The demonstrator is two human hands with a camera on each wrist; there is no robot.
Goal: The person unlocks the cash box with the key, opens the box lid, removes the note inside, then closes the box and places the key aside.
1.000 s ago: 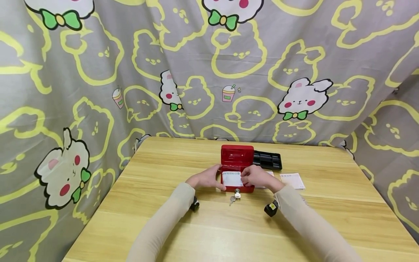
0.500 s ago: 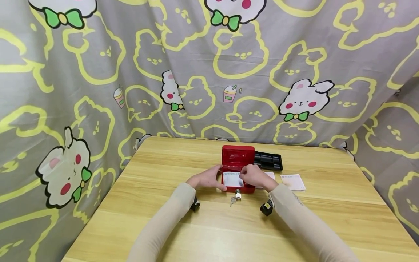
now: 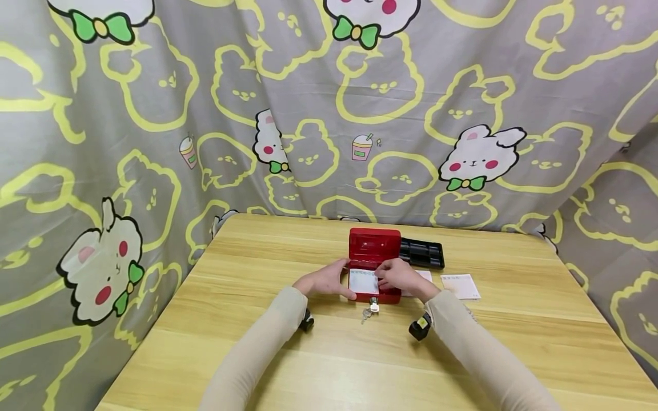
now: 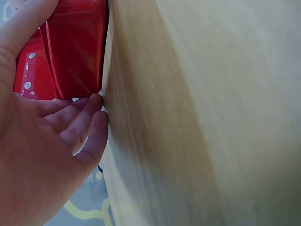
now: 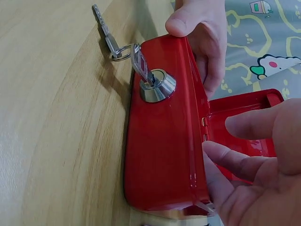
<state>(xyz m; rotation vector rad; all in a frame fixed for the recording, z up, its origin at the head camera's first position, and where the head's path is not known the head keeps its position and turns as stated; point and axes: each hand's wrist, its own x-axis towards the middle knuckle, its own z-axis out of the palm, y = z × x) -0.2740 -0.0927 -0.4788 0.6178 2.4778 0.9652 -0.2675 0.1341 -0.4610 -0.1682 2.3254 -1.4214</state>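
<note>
A red cash box [image 3: 360, 297] stands on the table with its lid [image 3: 374, 242] raised. Inside lies a pale sheet of paper [image 3: 364, 282] with a printed row along its top. My left hand [image 3: 326, 279] grips the box's left end, thumb at the front corner and fingers [image 4: 89, 113] along the side. Over the right part of the box is my right hand [image 3: 403, 278], its fingers reaching past the front rim. In the right wrist view its thumb [image 5: 251, 123] stands apart from the forefinger, with nothing seen between them. A key sits in the round lock [image 5: 160, 89].
A second key [image 5: 106, 30] hangs from the ring in front of the box. Behind and to the right lies a black compartment tray [image 3: 421, 252]. A pale paper stack [image 3: 460, 286] lies right of the box; another paper [image 3: 425, 275] is partly hidden by the right hand.
My right hand has shifted slightly left over the box, and the paper inside lies a little farther left. The left hand has kept its grip on the box.
</note>
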